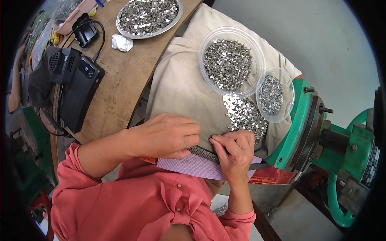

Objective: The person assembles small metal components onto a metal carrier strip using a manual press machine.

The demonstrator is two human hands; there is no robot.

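Note:
My left hand (171,135) is curled closed over the left end of a dark, narrow toothed strip (204,154). Whatever its fingers grip is hidden. At the strip's right end my right hand (236,154) has thumb and forefinger pinched together; any small piece between them cannot be made out. A purple woven mat (189,168) lies under the strip, close to my body. Beyond my right hand, loose shiny metal pieces (245,116) are heaped on a beige cloth (177,86). Behind this heap stand a large clear round tub (260,50) and a smaller clear tub (290,102), both holding small metal parts.
Green machine parts (295,116) with protruding bolts border the cloth on the right. On the wooden table (116,76) at left are a black power bank (82,90) with a cable, a crumpled white tissue (122,43) and a metal plate (179,18) of metal pieces.

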